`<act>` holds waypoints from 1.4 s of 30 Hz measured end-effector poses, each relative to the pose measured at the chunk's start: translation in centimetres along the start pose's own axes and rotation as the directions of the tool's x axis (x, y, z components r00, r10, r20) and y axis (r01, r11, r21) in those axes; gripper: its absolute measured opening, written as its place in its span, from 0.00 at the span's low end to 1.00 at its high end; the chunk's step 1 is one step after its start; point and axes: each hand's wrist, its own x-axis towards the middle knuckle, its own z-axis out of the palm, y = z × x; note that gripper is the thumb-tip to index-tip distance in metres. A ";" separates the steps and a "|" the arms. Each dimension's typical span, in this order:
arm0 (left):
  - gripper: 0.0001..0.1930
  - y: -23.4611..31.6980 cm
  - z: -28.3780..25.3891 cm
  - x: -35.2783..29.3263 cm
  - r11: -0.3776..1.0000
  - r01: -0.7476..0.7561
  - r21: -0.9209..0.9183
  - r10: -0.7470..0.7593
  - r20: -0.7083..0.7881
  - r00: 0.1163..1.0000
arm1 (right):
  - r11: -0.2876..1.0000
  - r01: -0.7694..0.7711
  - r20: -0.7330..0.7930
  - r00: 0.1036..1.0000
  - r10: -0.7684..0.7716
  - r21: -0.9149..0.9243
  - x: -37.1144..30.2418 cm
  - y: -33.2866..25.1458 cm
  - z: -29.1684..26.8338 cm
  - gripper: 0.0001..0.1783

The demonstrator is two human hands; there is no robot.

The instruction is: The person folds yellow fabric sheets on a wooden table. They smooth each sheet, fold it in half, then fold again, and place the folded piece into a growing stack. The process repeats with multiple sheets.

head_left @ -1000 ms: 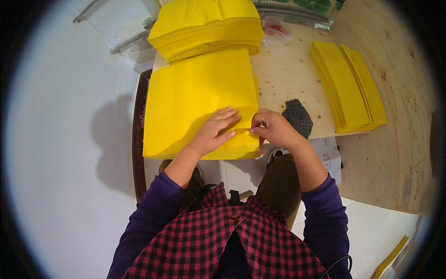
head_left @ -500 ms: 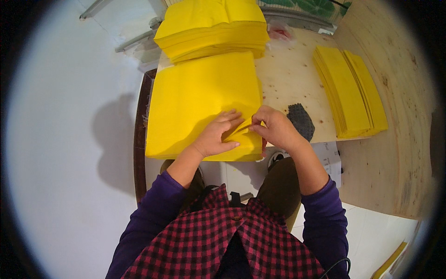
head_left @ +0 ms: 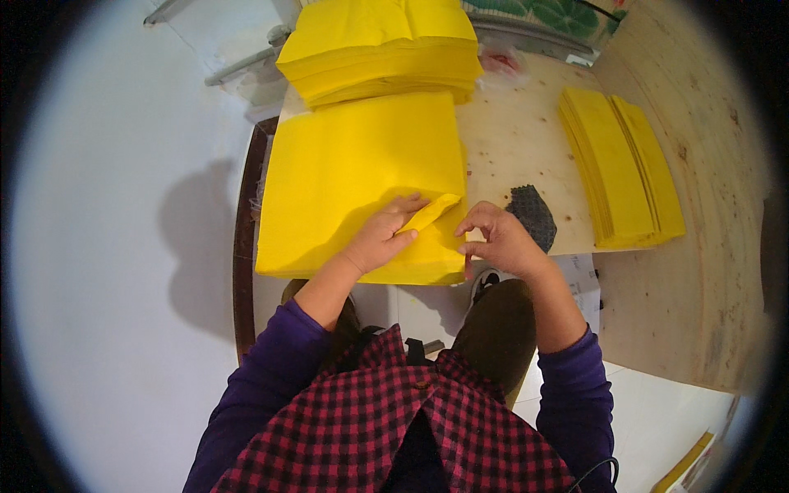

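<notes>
A broad stack of yellow felt-like sheets lies before me at the table's front edge. My left hand rests on it near the front right, fingers stretched out and thumb apart. Between that thumb and the fingers, a folded-up flap of yellow sheet stands toward the right. Just off the stack's right edge is my right hand, its thumb and curled forefinger apart with nothing visible between them. Beside the right hand, a dark grey textured cloth piece lies on the wooden tabletop.
Behind the broad stack rises a taller yellow pile. Two narrow yellow bundles lie at the right, next to an upright wooden panel. A clear plastic bag with something red sits at the back. A white wall borders the left.
My right hand has let go of the sheet's edge and drawn slightly right, its fingers opening. The flap now stands up by my left hand, which has stayed nearly still.
</notes>
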 end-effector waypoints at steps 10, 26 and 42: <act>0.25 0.4 -0.4 0.1 0.999 0.006 0.046 -0.007 0.022 1.000 | 0.989 -0.148 0.077 0.986 0.150 -0.027 1.1 1.6 0.4 0.06; 0.25 0.2 -0.6 0.2 0.999 -0.023 0.022 0.023 0.039 0.999 | 0.985 -0.017 0.114 0.993 0.037 -0.172 2.4 1.0 -0.1 0.03; 0.24 0.5 -0.8 0.1 1.000 -0.023 0.013 0.023 0.032 0.999 | 0.934 0.033 0.149 0.989 0.021 -0.354 2.6 0.4 -0.3 0.06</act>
